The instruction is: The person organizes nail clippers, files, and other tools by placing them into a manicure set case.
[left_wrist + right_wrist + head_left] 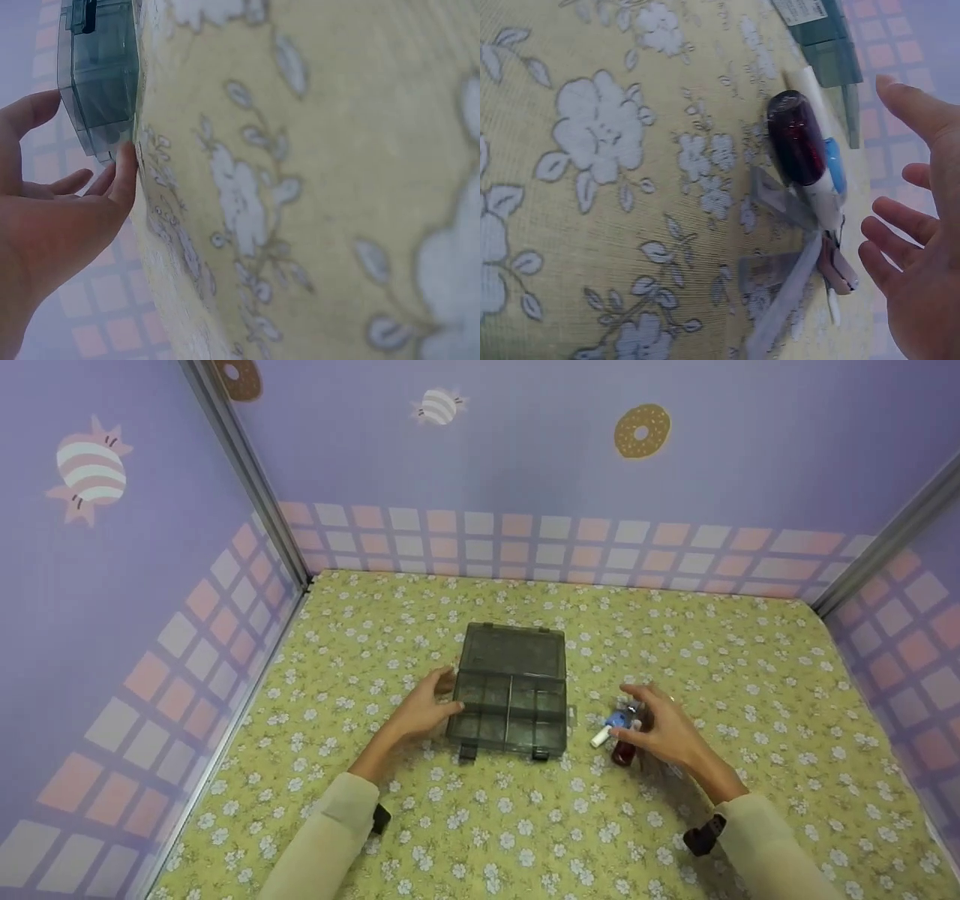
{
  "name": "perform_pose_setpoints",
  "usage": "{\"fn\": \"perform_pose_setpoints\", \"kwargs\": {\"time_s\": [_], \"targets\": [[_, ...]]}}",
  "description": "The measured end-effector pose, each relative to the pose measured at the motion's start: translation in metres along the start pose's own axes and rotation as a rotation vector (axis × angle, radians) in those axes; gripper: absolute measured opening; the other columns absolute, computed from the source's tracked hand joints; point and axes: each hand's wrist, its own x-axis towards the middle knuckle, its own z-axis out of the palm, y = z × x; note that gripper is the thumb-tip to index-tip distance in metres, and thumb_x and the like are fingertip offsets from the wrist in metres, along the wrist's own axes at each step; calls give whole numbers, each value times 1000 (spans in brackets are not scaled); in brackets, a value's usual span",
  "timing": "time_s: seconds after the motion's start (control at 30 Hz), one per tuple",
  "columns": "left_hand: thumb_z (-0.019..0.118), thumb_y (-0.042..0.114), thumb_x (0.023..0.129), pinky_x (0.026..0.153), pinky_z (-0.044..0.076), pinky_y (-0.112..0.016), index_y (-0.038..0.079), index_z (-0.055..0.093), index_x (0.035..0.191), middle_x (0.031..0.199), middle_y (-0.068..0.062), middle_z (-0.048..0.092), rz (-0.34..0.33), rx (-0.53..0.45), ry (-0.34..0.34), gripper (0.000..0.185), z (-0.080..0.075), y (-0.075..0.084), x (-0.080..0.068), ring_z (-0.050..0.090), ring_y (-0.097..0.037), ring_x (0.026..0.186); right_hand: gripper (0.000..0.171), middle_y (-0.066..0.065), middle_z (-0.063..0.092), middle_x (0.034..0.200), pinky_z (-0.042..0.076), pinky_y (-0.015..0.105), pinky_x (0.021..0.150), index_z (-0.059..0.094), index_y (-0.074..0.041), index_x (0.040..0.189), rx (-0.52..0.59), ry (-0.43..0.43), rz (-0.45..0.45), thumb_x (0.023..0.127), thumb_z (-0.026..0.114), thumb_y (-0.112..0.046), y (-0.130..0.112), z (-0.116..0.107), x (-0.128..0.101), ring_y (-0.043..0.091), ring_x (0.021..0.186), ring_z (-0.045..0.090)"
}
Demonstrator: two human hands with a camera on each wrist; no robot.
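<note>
A see-through dark grey compartment box (491, 733) lies with its lid (513, 651) folded back; its compartments look bare. My left hand (421, 711) is at the box's left side, thumb and fingers apart, fingertips at its edge in the left wrist view. Over a cluster of small items on the right hovers my right hand (666, 729), fingers spread and slightly bent, holding nothing. Among the items are a dark red bottle (796, 139) with a white cap, a blue item (618, 720), a white stick-like piece (601, 736) and a metallic, clipper-like piece (838, 268).
Yellow flowered cloth (480, 840) covers the table. Purple walls (525, 450) with a checked pink and white band enclose it at the back and both sides. Flat translucent strips (784, 292) lie beside the small items in the right wrist view.
</note>
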Motion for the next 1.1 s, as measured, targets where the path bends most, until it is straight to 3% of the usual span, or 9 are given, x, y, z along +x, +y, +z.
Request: {"fn": "perform_pose_setpoints", "kwargs": {"time_s": [0.17, 0.27, 0.53, 0.83, 1.1], "targets": [[62, 1, 103, 108, 48, -54, -1, 30, 164, 159, -24, 44, -44, -219, -53, 70, 0, -1, 0, 47, -39, 145, 79, 22, 53, 151, 49, 66, 99, 54, -3, 153, 13, -7, -28, 91, 87, -39, 1, 7, 1, 44, 126, 59], [59, -3, 102, 102, 52, -50, -2, 31, 163, 157, -25, 46, -83, -295, -42, 67, 1, 0, 0, 50, -38, 142, 73, 22, 55, 147, 52, 62, 96, 57, -3, 150, 9, -17, -49, 91, 88, -33, 2, 10, 2, 41, 121, 62], [61, -4, 100, 100, 53, -48, -2, 42, 159, 152, -23, 52, -142, -314, 45, 62, 6, 4, 0, 54, -36, 137, 62, 18, 60, 138, 52, 61, 96, 63, -2, 142, -50, -55, -53, 91, 88, -26, 0, 14, -1, 40, 121, 60], [64, 1, 102, 100, 54, -47, -1, 45, 157, 148, -21, 57, -189, -317, 81, 58, 13, 6, 4, 58, -34, 133, 43, 15, 64, 124, 53, 56, 89, 70, -3, 129, -115, -32, -96, 91, 87, -15, -3, 22, 3, 35, 112, 59], [62, 3, 105, 102, 53, -50, 1, 41, 160, 152, -21, 54, -174, -343, 24, 59, 11, 5, 6, 59, -34, 132, 34, 13, 65, 115, 53, 55, 88, 73, -2, 119, -112, -21, -122, 89, 87, -9, -3, 25, 7, 32, 105, 60]]}}
